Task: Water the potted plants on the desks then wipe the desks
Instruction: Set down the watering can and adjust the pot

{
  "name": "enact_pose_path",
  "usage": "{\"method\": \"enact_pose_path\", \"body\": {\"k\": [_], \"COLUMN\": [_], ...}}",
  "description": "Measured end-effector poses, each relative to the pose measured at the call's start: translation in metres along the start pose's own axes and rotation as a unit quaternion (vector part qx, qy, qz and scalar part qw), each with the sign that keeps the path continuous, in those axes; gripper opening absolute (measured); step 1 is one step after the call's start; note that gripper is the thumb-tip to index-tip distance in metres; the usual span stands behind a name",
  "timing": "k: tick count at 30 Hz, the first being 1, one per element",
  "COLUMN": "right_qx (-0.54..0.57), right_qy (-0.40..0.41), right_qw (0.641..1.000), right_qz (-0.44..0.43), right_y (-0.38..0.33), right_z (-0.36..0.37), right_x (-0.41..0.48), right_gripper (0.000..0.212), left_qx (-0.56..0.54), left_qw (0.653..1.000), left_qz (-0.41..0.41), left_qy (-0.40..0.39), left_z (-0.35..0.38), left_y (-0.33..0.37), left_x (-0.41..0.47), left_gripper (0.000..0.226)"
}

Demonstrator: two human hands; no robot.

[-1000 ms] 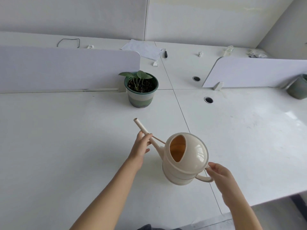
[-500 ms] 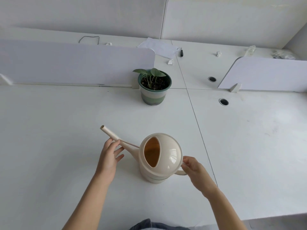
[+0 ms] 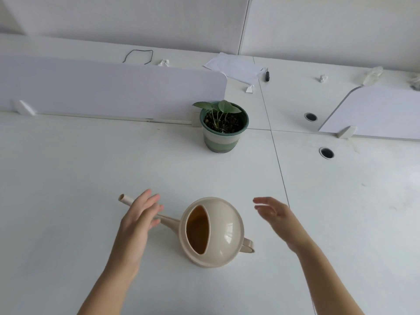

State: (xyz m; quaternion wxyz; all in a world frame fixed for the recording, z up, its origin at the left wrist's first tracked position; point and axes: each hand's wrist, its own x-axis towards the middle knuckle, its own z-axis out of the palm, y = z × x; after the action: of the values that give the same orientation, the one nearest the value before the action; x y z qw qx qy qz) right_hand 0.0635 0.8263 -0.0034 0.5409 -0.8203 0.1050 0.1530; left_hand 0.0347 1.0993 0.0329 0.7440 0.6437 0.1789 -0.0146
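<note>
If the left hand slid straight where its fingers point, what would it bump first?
Probably the potted plant. The left hand, open above the watering can, points across bare desk toward it, though it might pass just left.

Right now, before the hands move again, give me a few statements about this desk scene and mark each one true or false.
1. The watering can stands upright on the desk. True.
2. The right hand grips the can's handle. False: it is open and clear of the handle.
3. The left hand is open, fingers straight, over the spout. True.
4. The potted plant sits right of the desk seam. False: it sits left of it, by the end of the divider panel.
</note>
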Motion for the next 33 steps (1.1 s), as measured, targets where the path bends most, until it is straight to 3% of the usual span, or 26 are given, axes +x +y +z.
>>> {"method": "enact_pose_path", "body": {"k": [4,7,12,17,21,25,30,33], "right_qx": [-0.003,0.024,0.095,0.164,0.181,0.189,0.224,0.213], "right_qy": [0.014,0.046,0.116,0.147,0.117,0.108,0.075,0.06], "right_qw": [1.0,0.999,0.989,0.975,0.974,0.972,0.97,0.974], "right_qz": [-0.004,-0.001,-0.009,-0.023,-0.072,-0.092,-0.059,-0.055], "right_y": [-0.023,-0.036,-0.054,-0.065,-0.066,-0.059,-0.069,-0.074], "right_z": [-0.007,-0.005,-0.004,0.001,0.014,0.023,0.012,0.006], "right_x": [0.048,0.09,0.152,0.202,0.22,0.223,0.235,0.24], "right_gripper": [0.023,0.029,0.038,0.048,0.045,0.052,0.055,0.056], "left_qx": [0.023,0.052,0.118,0.081,0.04,0.015,0.013,0.026], "left_qw": [0.999,0.997,0.992,0.997,0.996,0.994,0.995,0.995], "left_qz": [0.034,0.052,0.036,0.02,0.066,0.073,0.049,0.048], "left_qy": [-0.008,-0.034,0.014,0.005,-0.05,-0.078,-0.082,-0.084], "left_z": [0.035,0.068,0.111,0.138,0.151,0.159,0.161,0.156], "left_y": [0.021,0.03,0.017,-0.001,-0.018,-0.026,-0.032,-0.034], "left_x": [0.048,0.096,0.183,0.241,0.252,0.247,0.224,0.215], "left_gripper": [0.034,0.041,0.044,0.048,0.053,0.072,0.087,0.085]}}
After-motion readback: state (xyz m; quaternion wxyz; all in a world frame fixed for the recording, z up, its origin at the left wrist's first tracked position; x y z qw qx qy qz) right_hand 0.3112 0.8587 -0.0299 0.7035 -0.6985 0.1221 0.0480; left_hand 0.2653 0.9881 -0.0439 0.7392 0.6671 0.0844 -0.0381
